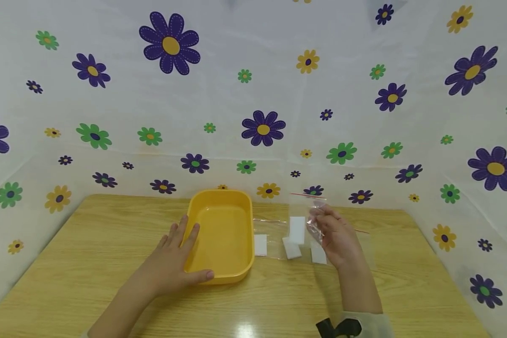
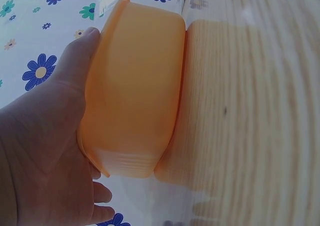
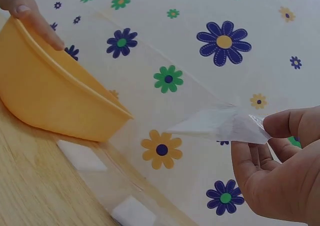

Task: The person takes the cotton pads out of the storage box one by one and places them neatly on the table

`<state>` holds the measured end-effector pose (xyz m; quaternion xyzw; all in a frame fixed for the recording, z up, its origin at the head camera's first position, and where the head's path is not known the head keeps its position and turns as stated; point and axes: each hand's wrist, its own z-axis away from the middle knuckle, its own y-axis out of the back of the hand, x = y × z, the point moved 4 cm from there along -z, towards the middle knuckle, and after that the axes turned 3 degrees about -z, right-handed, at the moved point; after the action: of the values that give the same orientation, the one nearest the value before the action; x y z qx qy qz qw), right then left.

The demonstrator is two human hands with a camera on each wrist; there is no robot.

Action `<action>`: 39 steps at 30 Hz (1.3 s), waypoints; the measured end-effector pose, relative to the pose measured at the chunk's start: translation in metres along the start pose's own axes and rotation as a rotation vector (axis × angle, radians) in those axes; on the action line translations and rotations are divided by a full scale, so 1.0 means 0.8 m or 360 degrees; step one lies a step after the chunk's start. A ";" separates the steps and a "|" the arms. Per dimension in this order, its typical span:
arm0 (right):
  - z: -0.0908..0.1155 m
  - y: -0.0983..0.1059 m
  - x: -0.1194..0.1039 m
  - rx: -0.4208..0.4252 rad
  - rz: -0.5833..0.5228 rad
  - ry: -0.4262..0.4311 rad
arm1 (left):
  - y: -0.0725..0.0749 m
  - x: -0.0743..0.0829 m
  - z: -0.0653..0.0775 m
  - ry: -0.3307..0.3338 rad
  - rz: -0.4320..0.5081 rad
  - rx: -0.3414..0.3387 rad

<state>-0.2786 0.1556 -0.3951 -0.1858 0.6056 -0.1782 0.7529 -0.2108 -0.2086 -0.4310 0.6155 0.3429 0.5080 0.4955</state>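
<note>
A yellow plastic basin (image 1: 219, 234) stands on the table with its inside bare. My left hand (image 1: 173, 258) rests on its left rim with the fingers spread, the thumb lying over the near rim. In the left wrist view the same hand (image 2: 55, 131) lies along the basin's edge. To the right of the basin, my right hand (image 1: 340, 237) pinches a clear zip bag (image 3: 215, 123) between thumb and fingers, raised above the table. A white flat piece (image 1: 296, 230) shows in that bag. Below it lie several clear bags with white pieces (image 1: 260, 245), partly overlapped.
The wooden table (image 1: 110, 244) is backed by a white cloth (image 1: 219, 94) printed with flowers, which also rises at both sides. Another clear bag (image 1: 365, 244) lies right of my right hand, partly hidden by it. A dark strap (image 1: 340, 327) is at my right sleeve.
</note>
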 end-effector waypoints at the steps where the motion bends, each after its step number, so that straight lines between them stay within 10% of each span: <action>1: 0.000 0.002 -0.001 0.0010 -0.0007 -0.0001 | 0.000 0.000 0.000 0.0003 0.0003 0.0000; 39: 0.003 0.070 -0.038 0.0090 0.0016 0.0028 | 0.000 -0.002 0.001 -0.0010 0.0018 0.0012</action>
<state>-0.2799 0.2196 -0.3967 -0.1599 0.6077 -0.1932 0.7535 -0.2107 -0.2105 -0.4311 0.6209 0.3397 0.5076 0.4913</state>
